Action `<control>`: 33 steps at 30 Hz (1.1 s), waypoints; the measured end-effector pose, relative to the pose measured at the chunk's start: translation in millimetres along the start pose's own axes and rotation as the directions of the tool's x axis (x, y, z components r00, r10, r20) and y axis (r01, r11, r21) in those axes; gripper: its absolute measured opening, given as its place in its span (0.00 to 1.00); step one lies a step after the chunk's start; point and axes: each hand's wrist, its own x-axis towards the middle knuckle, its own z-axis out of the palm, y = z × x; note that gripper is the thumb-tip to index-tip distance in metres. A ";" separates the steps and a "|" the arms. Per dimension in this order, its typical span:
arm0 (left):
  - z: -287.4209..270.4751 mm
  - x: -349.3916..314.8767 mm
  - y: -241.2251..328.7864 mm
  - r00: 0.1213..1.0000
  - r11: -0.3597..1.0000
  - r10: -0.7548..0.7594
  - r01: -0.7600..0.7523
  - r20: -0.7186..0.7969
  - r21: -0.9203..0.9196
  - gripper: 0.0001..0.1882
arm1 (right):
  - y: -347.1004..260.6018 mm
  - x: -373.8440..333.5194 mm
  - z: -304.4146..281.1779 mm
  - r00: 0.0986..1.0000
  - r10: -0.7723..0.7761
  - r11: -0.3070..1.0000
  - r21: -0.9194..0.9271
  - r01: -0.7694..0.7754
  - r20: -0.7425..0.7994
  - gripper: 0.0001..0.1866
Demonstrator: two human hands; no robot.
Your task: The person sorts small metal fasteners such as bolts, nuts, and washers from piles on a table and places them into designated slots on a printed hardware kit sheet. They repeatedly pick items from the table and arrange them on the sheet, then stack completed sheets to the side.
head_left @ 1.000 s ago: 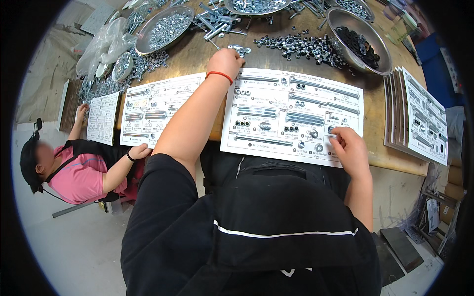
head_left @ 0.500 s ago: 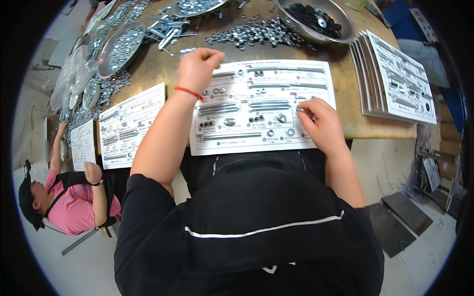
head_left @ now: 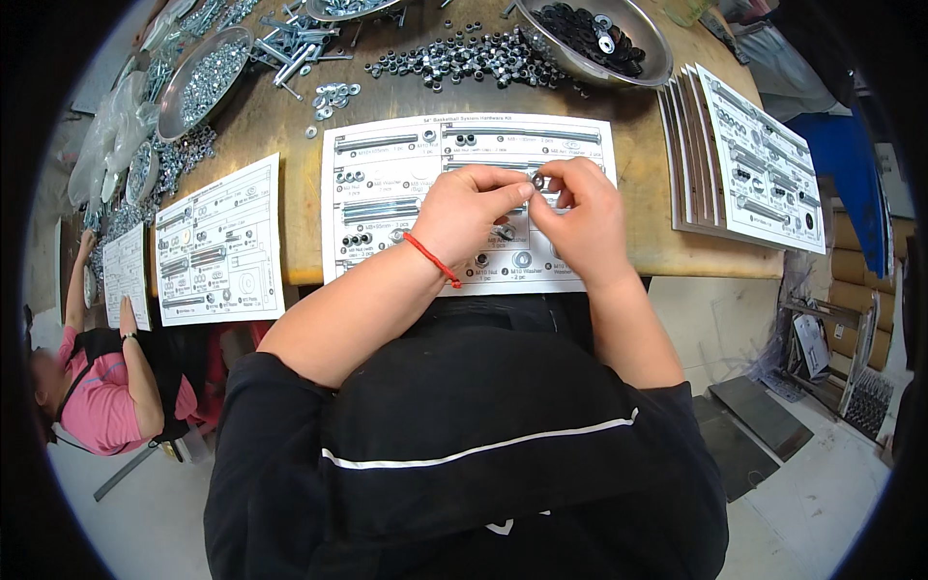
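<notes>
Over the white printed hardware board [head_left: 382, 280], my two hands meet at their fingertips. A small metal washer [head_left: 538, 181] shows at the fingertips of my right hand [head_left: 583, 208], pinched there. My left hand [head_left: 474, 215], with a red cord at the wrist, is closed in a pinch against it; what lies inside those fingers is hidden. Bolts, nuts and washers lie on the board's printed pictures, among them long bolts [head_left: 382, 210] and capped nuts [head_left: 356, 240]. My hands cover part of the board's right half.
Loose washers [head_left: 333, 97] and a heap of nuts [head_left: 474, 60] lie beyond the board. A metal bowl [head_left: 659, 72] holds black pieces. Stacked boards [head_left: 764, 159] stand right, another board [head_left: 220, 242] lies left. A tray of small parts [head_left: 208, 82] sits far left; a co-worker in pink [head_left: 111, 411] works there.
My left hand has come from the loose washers back and right to meet my right hand. My right hand has moved slightly left and up. The whole view has shifted.
</notes>
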 end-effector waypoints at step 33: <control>-160.9 -79.2 -33.5 0.794 0.466 0.470 0.146 -0.384 0.873 0.27 | 92.0 -21.8 -53.6 0.964 0.238 0.874 -0.405 -0.267 -0.121 0.10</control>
